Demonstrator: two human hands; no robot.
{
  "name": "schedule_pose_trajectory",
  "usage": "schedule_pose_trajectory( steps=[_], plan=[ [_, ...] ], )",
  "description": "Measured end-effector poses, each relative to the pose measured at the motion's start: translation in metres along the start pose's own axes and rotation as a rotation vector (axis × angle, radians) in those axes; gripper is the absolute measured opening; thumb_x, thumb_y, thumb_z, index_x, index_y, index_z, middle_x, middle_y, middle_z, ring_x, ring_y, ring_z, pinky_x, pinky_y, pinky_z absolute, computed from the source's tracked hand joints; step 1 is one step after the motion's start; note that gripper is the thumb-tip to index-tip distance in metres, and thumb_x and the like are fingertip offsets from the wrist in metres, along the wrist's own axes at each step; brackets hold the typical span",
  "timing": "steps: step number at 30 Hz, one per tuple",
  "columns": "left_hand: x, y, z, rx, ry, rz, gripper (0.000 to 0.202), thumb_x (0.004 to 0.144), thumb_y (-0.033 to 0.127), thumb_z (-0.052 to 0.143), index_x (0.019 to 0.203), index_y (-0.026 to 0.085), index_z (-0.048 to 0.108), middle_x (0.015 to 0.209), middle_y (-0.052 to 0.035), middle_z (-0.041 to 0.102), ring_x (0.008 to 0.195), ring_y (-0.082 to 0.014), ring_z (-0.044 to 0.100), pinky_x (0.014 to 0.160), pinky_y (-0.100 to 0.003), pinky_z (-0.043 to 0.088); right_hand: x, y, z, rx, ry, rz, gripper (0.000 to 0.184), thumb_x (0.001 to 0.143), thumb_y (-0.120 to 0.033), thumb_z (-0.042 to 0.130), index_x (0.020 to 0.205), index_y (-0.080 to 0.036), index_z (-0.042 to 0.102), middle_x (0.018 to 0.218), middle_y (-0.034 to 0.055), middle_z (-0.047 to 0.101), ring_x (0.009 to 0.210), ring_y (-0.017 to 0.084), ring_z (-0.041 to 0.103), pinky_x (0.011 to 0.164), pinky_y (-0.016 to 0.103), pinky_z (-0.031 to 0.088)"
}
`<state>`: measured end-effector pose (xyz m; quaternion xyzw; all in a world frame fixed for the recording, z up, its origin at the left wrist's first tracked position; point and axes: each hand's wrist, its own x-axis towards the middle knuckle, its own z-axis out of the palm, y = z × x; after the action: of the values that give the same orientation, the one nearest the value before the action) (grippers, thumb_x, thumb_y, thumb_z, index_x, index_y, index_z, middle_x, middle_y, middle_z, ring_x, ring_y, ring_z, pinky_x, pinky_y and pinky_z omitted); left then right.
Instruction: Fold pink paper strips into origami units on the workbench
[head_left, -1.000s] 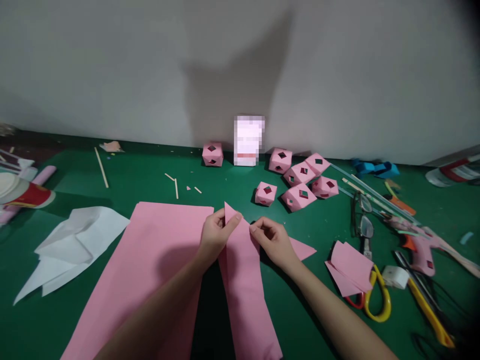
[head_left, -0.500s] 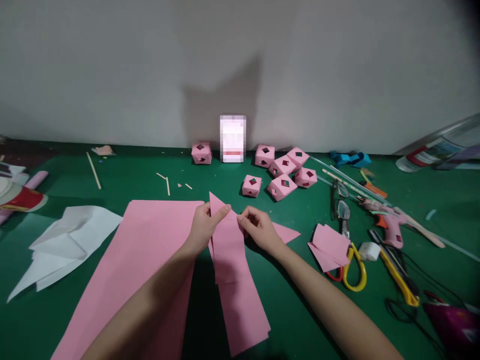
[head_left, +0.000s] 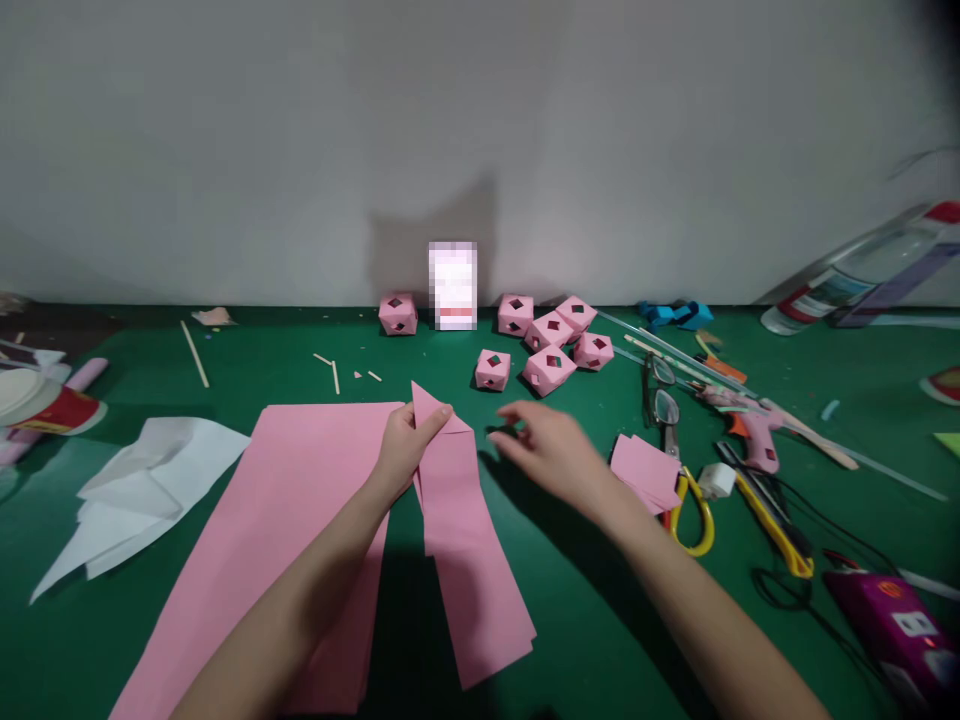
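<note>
My left hand [head_left: 407, 445] pinches the upper end of several long pink paper strips [head_left: 472, 540] between thumb and fingers. Their pointed, folded top rises beside the thumb, and the lower ends fan out toward me on the green table. To the right of the strips, my right hand [head_left: 547, 445] is raised over the table, slightly blurred, its thumb and fingers apart with nothing seen between them. Beneath my left forearm lie large pink paper sheets [head_left: 300, 480]. A few small pink paper pieces [head_left: 645, 470] rest by my right wrist, partly over the scissors [head_left: 701, 525].
Several folded pink paper blocks [head_left: 550, 368] stand near the wall around a lit, blurred screen [head_left: 452, 285]. On the right are glasses [head_left: 665, 405], a glue gun [head_left: 761, 435], a cutter [head_left: 776, 525] and a bottle [head_left: 847, 275]. Crumpled white paper [head_left: 154, 480] and a cup [head_left: 56, 400] are left.
My right hand has let go of the strips' folded top and moved right, its fingers opening. The pink point beside it no longer shows. My left hand keeps its hold; the view has shifted slightly.
</note>
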<state>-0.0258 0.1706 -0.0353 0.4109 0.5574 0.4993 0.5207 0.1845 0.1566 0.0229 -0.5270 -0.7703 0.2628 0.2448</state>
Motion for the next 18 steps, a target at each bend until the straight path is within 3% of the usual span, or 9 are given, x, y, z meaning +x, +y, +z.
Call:
schedule_pose_trajectory(
  steps=[4,7,10,12,15,18],
  plan=[
    [0.0,0.0,0.002,0.096,-0.047,0.044,0.034,0.071,0.045,0.071,0.078,0.012,0.066,0.076,-0.0048,0.068,0.065,-0.0162,0.059,0.057,-0.024,0.045,-0.019,0.041,-0.069,-0.649,0.191,0.214,0.021,0.087,-0.029,0.052,0.099,-0.019,0.066,0.101,0.0126,0.065,0.089,0.026,0.061,0.072,0.034,0.045],
    [-0.003,0.0,0.006,0.266,-0.139,0.108,0.033,0.073,0.045,0.069,0.077,0.012,0.066,0.074,-0.0047,0.067,0.068,-0.0181,0.06,0.058,-0.025,0.044,-0.033,0.079,-0.094,-1.012,0.159,0.397,0.03,0.083,-0.031,0.058,0.106,-0.013,0.065,0.108,0.0235,0.058,0.099,0.038,0.056,0.072,0.042,0.044],
    [-0.006,0.0,0.009,0.365,-0.184,0.187,0.029,0.075,0.041,0.067,0.085,0.014,0.067,0.082,-0.0053,0.068,0.075,-0.019,0.062,0.065,-0.026,0.047,-0.041,0.1,-0.099,-1.034,0.014,0.461,0.041,0.085,-0.031,0.056,0.122,-0.013,0.055,0.104,0.024,0.058,0.094,0.037,0.059,0.065,0.037,0.044],
    [-0.007,0.0,0.011,0.372,-0.165,0.263,0.035,0.076,0.035,0.066,0.105,0.017,0.062,0.094,-0.0056,0.068,0.084,-0.0184,0.063,0.076,-0.029,0.048,-0.041,0.103,-0.098,-0.995,-0.079,0.465,0.044,0.085,-0.028,0.055,0.126,-0.015,0.05,0.101,0.0207,0.059,0.087,0.033,0.062,0.06,0.033,0.042],
    [-0.01,-0.002,0.013,0.463,-0.118,0.397,0.063,0.078,0.028,0.066,0.135,0.021,0.041,0.112,-0.0081,0.062,0.1,-0.0191,0.06,0.09,-0.035,0.046,-0.038,0.098,-0.097,-1.005,-0.173,0.464,0.031,0.083,-0.02,0.055,0.114,-0.013,0.056,0.096,0.019,0.061,0.079,0.029,0.065,0.055,0.029,0.038],
    [-0.013,-0.004,0.015,0.637,-0.101,0.552,0.069,0.081,0.025,0.063,0.142,0.024,0.03,0.13,-0.0121,0.049,0.118,-0.0226,0.05,0.098,-0.041,0.043,-0.036,0.092,-0.101,-1.057,-0.143,0.404,0.017,0.085,-0.015,0.049,0.098,-0.009,0.059,0.086,0.0214,0.063,0.074,0.027,0.065,0.053,0.03,0.033]
  ],
)
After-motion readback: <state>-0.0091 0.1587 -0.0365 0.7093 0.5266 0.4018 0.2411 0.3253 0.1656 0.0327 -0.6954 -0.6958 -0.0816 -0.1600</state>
